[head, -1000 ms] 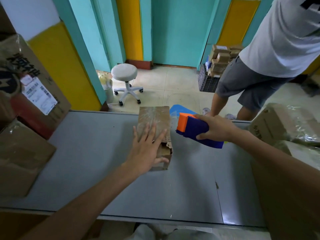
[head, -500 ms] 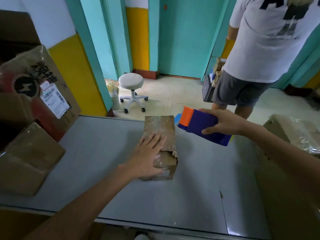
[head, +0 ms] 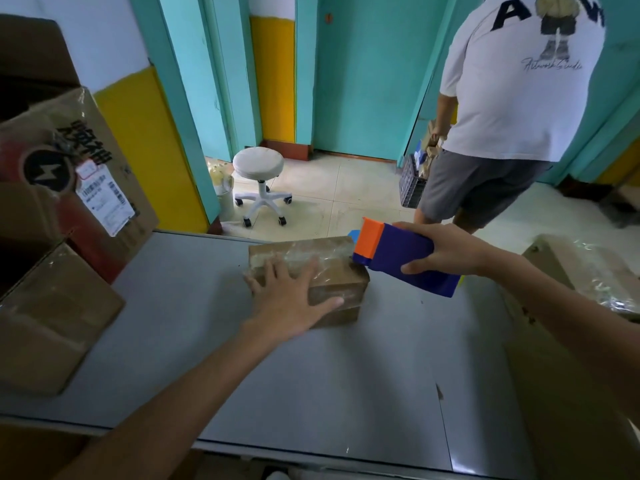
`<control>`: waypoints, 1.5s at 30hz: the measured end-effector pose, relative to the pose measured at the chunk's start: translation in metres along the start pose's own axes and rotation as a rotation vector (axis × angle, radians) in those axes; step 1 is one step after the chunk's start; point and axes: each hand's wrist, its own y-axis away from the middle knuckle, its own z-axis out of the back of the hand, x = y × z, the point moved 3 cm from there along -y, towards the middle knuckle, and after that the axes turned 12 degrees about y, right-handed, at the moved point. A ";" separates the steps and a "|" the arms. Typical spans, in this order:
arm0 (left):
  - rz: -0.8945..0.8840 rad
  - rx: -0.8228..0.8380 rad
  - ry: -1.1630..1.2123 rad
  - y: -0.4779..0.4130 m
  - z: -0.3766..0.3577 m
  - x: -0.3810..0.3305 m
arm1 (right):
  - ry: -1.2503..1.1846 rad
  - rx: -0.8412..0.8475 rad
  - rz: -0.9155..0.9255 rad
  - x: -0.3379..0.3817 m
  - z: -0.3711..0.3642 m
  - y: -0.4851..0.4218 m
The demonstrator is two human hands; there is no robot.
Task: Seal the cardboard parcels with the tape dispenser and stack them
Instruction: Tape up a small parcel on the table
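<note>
Parcel (head: 341, 282), 1 brown cardboard box under clear tape, lies on grey table (head: 311, 393) toward its far edge. Blue-and-orange tape dispenser (head: 405, 261): orange nose at parcel's right top corner. Left hand (head: 291, 296) flat on parcel top, fingers spread. Right hand (head: 446, 251) wrapped round dispenser body.

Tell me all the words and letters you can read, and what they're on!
"A": big dark letter on the white T-shirt; the next letter is cut off.
Cursive line under the shirt's bear picture: too blurred.
Black Chinese characters on the large cardboard box: too skewed to read.
Lightning-bolt sign: same box.
White shipping label: print too small.
Parcel, tape dispenser: no writing seen.
</note>
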 end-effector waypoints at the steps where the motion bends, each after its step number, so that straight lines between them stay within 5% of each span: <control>1: 0.013 -0.019 -0.041 -0.001 -0.008 -0.004 | 0.002 0.009 0.012 0.001 0.000 0.000; 7: 0.152 -0.085 0.121 -0.018 -0.019 -0.033 | -0.026 0.025 0.050 0.007 0.000 0.000; 10: 0.009 -0.088 0.118 -0.031 -0.019 -0.020 | -0.068 0.015 0.046 0.005 0.003 0.001; 16: -0.390 0.176 -0.142 -0.044 -0.012 0.033 | -0.090 -0.001 0.035 -0.002 0.006 0.004; 25: -0.360 0.248 -0.100 -0.051 0.001 0.027 | -0.059 -0.006 0.087 0.004 0.004 -0.005; 32: -0.393 -0.192 -0.173 -0.048 -0.023 0.024 | -0.115 -0.050 0.078 0.002 0.005 -0.007; 40: -0.539 0.130 -0.187 -0.060 -0.005 0.029 | -0.119 -0.031 0.073 -0.002 0.004 -0.005; 45: -0.555 0.078 -0.325 -0.059 -0.008 0.026 | -0.173 0.010 0.109 0.006 0.008 -0.005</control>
